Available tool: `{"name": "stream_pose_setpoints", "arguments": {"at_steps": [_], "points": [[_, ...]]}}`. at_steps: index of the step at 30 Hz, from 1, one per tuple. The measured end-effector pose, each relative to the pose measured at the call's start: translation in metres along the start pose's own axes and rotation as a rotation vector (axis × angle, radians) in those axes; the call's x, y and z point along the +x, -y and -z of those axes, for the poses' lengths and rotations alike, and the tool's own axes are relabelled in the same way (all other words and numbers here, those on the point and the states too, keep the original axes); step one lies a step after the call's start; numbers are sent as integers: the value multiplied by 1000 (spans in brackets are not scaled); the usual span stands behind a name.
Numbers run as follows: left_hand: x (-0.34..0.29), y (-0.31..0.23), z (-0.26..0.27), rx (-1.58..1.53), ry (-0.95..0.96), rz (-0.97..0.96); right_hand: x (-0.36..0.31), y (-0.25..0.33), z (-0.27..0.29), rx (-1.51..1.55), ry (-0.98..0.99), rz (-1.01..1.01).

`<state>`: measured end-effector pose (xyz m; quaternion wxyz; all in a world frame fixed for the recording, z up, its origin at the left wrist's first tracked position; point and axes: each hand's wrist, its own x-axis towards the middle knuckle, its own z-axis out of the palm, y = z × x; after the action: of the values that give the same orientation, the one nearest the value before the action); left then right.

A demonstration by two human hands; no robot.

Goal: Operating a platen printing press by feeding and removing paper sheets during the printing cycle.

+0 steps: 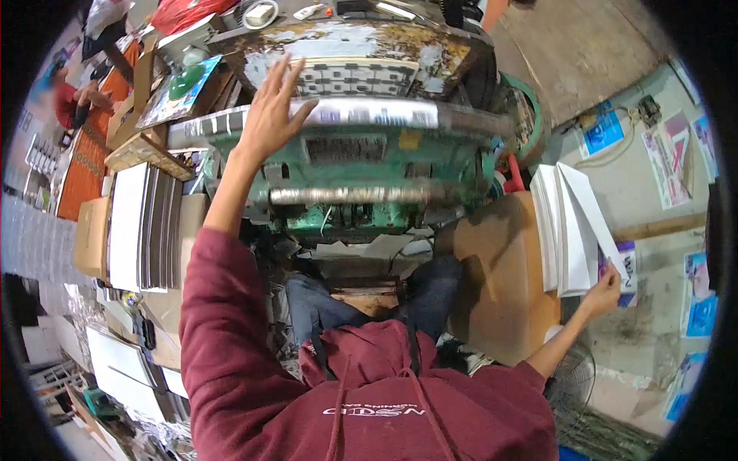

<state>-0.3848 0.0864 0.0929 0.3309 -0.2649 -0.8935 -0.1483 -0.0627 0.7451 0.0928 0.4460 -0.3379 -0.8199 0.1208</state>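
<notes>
In front of me stands a green press machine [453, 165] with worn, paint-chipped metal. A printed sheet edge shows along its platen [377, 113], and behind it is a pale patterned cutting die [357, 79]. My left hand [273, 115] is raised over the left part of the platen, fingers spread, holding nothing; whether it touches the metal I cannot tell. On my right side, my right hand [605, 290] pinches the lower corner of a white card sheet [588, 207]. That sheet is lifted away at an angle from a stack of white sheets [546, 230].
The right stack stands on a brown board surface [492, 269]. To my left are another upright stack of sheets [131, 227], a cardboard box [91, 238] and a wooden crate [150, 154]. A wire fan [576, 376] is near my right elbow. Another person [73, 100] sits far left.
</notes>
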Motion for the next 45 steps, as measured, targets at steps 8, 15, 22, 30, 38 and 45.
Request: {"name": "stream_pose_setpoints", "arguments": {"at_steps": [8, 15, 22, 30, 38, 45], "points": [[-73, -3, -48, -147, 1085, 451, 12, 116, -30, 607, 395, 119], [-209, -124, 74, -44, 769, 90, -111, 184, -169, 827, 1094, 175], [-245, -139, 189, 96, 442, 366, -154, 250, -212, 506, 1175, 890], [-276, -7, 291, 913, -32, 692, -89, 315, -197, 272, 934, 830], [-431, 182, 259, 848, 345, 981, -16, 146, -135, 83, 597, 501], [-466, 207, 234, 858, 199, 1091, -25, -47, -45, -690, 568, 148]]}}
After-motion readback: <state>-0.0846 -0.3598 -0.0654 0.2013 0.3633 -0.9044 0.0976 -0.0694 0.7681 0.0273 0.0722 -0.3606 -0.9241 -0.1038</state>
